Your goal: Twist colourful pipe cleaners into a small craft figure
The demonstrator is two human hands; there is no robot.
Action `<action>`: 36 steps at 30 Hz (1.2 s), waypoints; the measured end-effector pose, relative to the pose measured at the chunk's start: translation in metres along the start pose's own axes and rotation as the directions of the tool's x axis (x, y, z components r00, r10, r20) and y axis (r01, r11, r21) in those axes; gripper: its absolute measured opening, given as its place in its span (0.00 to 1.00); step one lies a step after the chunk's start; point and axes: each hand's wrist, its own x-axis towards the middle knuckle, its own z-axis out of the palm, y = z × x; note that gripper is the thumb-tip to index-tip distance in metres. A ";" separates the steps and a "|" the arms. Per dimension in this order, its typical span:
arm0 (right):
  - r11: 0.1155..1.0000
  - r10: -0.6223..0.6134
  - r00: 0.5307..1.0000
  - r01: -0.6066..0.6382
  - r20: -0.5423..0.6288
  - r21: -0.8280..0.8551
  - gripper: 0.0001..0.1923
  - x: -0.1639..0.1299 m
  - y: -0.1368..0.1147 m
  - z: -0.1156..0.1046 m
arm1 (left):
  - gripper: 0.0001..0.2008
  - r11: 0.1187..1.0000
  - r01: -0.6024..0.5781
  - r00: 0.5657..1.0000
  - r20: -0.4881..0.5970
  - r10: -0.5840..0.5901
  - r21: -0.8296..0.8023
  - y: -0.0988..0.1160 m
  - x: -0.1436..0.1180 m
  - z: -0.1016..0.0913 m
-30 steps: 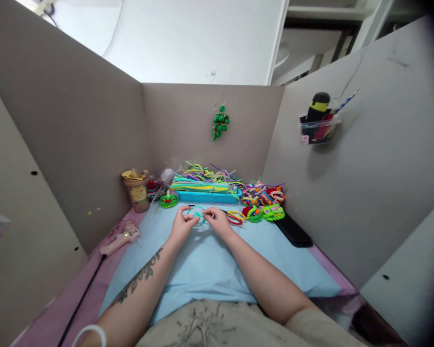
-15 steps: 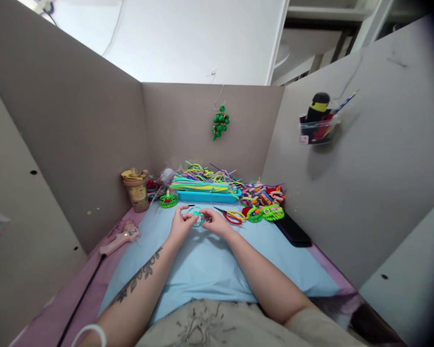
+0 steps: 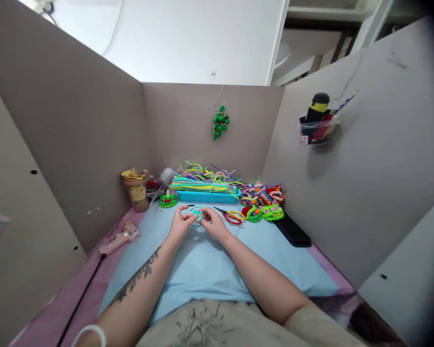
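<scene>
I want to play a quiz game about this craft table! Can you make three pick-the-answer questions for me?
1. Where is the glue gun?
A. on the pink strip by the left wall
B. in the blue tray
C. hanging on the back wall

2. What colour is the tray holding the fuzzy sticks?
A. red
B. blue
C. white

3. What are the hands doing?
A. lying flat and apart
B. both pinching a small teal loop
C. holding scissors

Answers:
1 A, it lies left of the blue mat.
2 B, its rim is bright blue.
3 B, left hand and right hand meet on the teal loop.
</scene>
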 end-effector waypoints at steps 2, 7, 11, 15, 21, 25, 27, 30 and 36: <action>0.998 -0.044 0.996 0.040 -0.081 -0.047 0.16 -0.001 -0.003 -0.001 | 0.30 0.999 0.029 1.000 -0.006 -0.029 -0.013 0.000 0.000 0.000; 0.983 -0.135 0.985 0.119 -0.108 -0.143 0.07 -0.004 -0.012 -0.005 | 0.30 0.999 0.050 0.999 0.007 -0.050 -0.003 0.000 0.001 0.000; 0.958 -0.191 0.982 0.187 0.001 -0.217 0.08 -0.008 -0.018 -0.001 | 0.29 1.000 0.011 1.000 0.005 -0.011 -0.015 0.000 0.001 0.001; 0.947 -0.234 0.967 0.250 0.103 -0.202 0.10 -0.011 -0.020 0.004 | 0.26 0.997 -0.058 0.998 0.023 0.059 -0.059 0.001 0.000 0.000; 0.984 -0.139 0.990 0.135 -0.023 -0.118 0.09 -0.008 -0.018 -0.001 | 0.26 0.996 -0.078 0.997 -0.008 0.077 -0.043 0.000 0.000 0.001; 0.990 -0.094 0.982 0.074 -0.163 -0.122 0.08 -0.004 -0.015 -0.004 | 0.26 0.996 -0.084 0.996 -0.022 0.084 0.006 0.000 -0.001 0.002; 0.987 -0.088 0.980 0.061 -0.180 -0.146 0.06 -0.003 -0.016 -0.004 | 0.25 0.995 -0.092 0.996 -0.012 0.092 0.025 0.001 -0.002 0.003; 0.984 -0.086 0.979 0.054 -0.186 -0.169 0.05 -0.003 -0.016 -0.003 | 0.24 0.994 -0.098 0.995 0.016 0.098 0.043 0.002 -0.003 0.005; 0.988 -0.081 0.982 0.055 -0.171 -0.147 0.07 -0.003 -0.015 -0.002 | 0.21 0.990 -0.119 0.992 0.050 0.115 0.075 0.002 -0.004 0.004</action>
